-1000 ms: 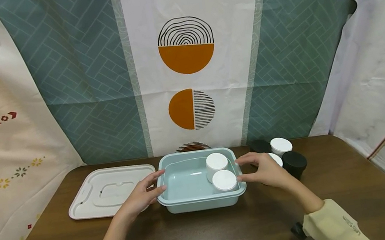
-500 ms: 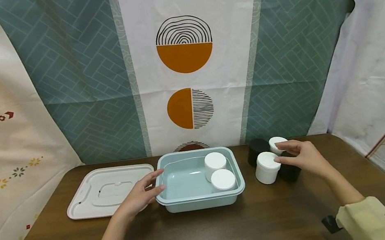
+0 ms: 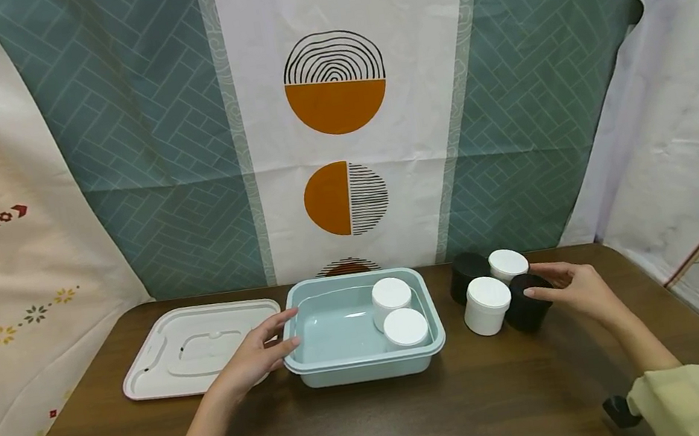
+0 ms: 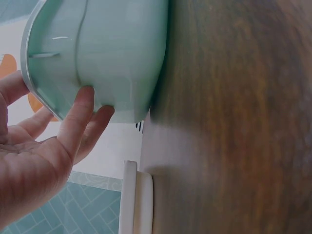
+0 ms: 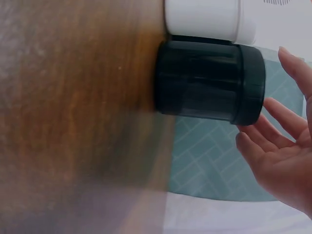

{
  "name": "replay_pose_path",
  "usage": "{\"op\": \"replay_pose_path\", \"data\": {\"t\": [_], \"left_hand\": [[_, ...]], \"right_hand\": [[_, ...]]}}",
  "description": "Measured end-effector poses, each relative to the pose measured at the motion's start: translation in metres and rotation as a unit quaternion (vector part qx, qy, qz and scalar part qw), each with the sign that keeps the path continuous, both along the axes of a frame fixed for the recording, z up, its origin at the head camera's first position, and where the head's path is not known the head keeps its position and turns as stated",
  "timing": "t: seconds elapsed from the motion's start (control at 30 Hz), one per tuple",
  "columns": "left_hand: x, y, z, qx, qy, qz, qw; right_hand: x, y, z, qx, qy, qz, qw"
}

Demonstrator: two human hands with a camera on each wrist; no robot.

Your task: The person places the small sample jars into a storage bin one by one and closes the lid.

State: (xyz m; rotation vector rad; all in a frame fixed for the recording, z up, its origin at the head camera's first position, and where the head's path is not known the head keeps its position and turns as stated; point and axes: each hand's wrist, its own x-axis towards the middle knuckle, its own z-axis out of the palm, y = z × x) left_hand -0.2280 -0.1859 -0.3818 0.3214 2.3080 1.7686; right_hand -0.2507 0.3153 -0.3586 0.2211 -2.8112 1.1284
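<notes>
My left hand (image 3: pixel 251 357) touches the left side of a light blue plastic tub (image 3: pixel 339 374). In the left wrist view its fairly straight fingers (image 4: pixel 78 114) lie against the tub's outer wall. Two white lidded jars (image 3: pixel 391 294) stand upright in the tub's right part. My right hand (image 3: pixel 579 295) is at the right side of a black lidded jar (image 3: pixel 525 305), fingers spread. In the right wrist view the thumb is apart from this black jar (image 5: pixel 207 83), and fingertips are close to its lid; whether they touch is unclear.
Next to the black jar stand a white jar (image 3: pixel 487 307), another white jar (image 3: pixel 508 264) behind, and a second black jar (image 3: pixel 466 274). A white lid (image 3: pixel 200 349) lies flat left of the tub. A patterned cloth (image 3: pixel 353 195) hangs behind the brown table (image 3: pixel 381 432).
My right hand has left the tub's right rim and moved right, passing over the jars to the near black one. The left hand stays at the tub's left side.
</notes>
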Motion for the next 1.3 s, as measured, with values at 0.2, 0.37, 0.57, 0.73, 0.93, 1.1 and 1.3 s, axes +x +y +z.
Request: {"op": "replay_pose_path", "data": {"t": [0.2,0.37,0.57,0.73,0.93,1.1,1.3], "left_hand": [[-0.001,0.000,-0.002,0.006,0.001,-0.001,1.0000],[-0.001,0.000,-0.002,0.009,0.002,-0.001,1.0000],[-0.001,0.000,-0.003,0.009,0.002,-0.003,1.0000],[-0.001,0.000,-0.003,0.009,0.003,-0.003,1.0000],[-0.001,0.000,-0.003,0.011,0.002,-0.007,0.9999],[-0.001,0.000,-0.004,0.012,0.002,-0.008,0.9999],[-0.001,0.000,-0.003,0.009,0.003,-0.004,0.9999]], "right_hand": [[-0.003,0.000,-0.007,0.028,0.008,-0.006,1.000],[-0.004,0.000,-0.010,0.025,-0.001,-0.006,1.000],[-0.005,0.001,-0.011,0.020,-0.006,-0.008,1.000],[-0.005,0.000,-0.012,0.023,-0.003,-0.015,1.000],[-0.001,0.002,-0.010,0.025,0.009,-0.020,0.999],[0.005,0.004,0.000,0.042,0.026,-0.025,0.998],[0.011,0.004,0.021,0.039,0.054,-0.019,0.998]]}}
